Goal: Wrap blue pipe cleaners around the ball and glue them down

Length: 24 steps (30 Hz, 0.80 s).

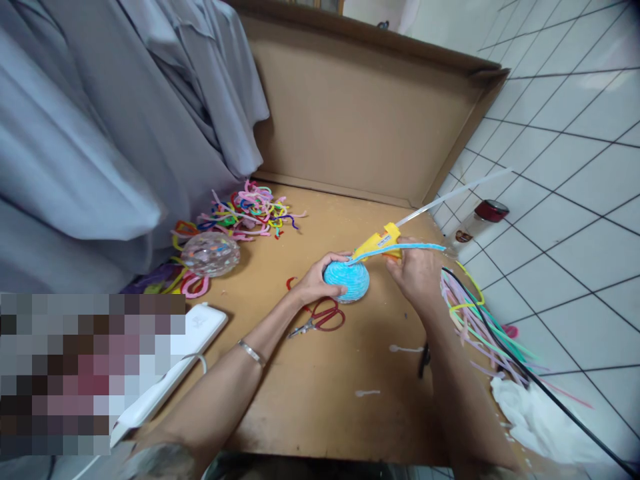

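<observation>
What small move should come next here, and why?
Probably dabbing a little glue where the blue strip meets the blue ball. The right hand holds the yellow glue gun with its tip close to that spot, the left hand grips the ball, and the rest of the strip sticks out beyond it, not yet wound on.

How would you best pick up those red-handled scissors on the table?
Probably by the red loops of the scissors, coming from the person's right: the loops face that way, while the blades point left and toward the person, near the left forearm.
</observation>
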Each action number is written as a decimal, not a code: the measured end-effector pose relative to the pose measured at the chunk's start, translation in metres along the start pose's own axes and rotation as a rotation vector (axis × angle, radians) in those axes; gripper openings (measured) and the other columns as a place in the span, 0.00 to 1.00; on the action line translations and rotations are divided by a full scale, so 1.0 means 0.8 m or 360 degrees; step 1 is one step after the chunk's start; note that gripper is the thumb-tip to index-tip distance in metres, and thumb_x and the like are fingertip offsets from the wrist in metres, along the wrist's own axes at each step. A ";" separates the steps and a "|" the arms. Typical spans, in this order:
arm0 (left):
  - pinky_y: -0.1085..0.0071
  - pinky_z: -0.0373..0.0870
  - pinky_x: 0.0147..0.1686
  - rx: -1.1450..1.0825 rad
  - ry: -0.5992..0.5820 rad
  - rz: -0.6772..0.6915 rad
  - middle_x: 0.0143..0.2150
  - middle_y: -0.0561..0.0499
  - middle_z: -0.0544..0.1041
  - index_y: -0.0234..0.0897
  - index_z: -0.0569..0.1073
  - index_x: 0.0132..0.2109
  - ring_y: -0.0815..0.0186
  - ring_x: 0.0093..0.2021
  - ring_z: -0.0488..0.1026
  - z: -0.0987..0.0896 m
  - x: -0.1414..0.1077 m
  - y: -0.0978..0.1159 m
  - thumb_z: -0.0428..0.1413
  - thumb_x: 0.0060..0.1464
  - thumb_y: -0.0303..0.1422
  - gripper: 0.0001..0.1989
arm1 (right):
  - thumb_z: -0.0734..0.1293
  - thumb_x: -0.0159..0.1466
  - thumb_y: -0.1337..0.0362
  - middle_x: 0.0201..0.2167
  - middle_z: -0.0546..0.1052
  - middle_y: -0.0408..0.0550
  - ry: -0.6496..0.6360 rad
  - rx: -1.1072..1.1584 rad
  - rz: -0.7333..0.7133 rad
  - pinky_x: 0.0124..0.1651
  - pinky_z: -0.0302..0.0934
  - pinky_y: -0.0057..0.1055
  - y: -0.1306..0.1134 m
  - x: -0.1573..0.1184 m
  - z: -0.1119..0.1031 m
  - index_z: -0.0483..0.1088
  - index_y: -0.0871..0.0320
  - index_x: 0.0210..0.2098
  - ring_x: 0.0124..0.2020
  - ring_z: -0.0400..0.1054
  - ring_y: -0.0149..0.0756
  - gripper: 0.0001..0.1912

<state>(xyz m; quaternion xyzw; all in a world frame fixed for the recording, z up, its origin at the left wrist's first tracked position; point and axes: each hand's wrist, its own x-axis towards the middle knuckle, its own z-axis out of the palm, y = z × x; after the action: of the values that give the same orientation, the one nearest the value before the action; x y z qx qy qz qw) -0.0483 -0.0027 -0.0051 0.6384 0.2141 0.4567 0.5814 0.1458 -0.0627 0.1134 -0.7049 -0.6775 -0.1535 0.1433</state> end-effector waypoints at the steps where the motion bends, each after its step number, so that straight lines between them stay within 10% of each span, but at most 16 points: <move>1: 0.54 0.57 0.62 0.0002 -0.0002 -0.0008 0.64 0.38 0.65 0.36 0.70 0.49 0.49 0.64 0.63 0.000 0.000 0.001 0.70 0.33 0.34 0.33 | 0.63 0.60 0.65 0.39 0.77 0.55 -0.0005 -0.0003 0.0003 0.33 0.52 0.33 0.000 0.000 -0.001 0.72 0.60 0.42 0.36 0.68 0.44 0.12; 24: 0.54 0.57 0.62 0.0009 0.0012 -0.0052 0.65 0.37 0.64 0.36 0.69 0.50 0.48 0.64 0.62 0.000 -0.001 0.001 0.70 0.33 0.36 0.34 | 0.62 0.58 0.62 0.31 0.77 0.57 -0.0044 -0.0020 0.0102 0.30 0.49 0.32 0.013 0.011 0.013 0.74 0.64 0.36 0.30 0.68 0.43 0.13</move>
<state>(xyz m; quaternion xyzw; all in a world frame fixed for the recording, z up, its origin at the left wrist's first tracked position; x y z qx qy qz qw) -0.0488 -0.0038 -0.0043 0.6347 0.2280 0.4489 0.5862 0.1566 -0.0512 0.1079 -0.7291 -0.6555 -0.1434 0.1343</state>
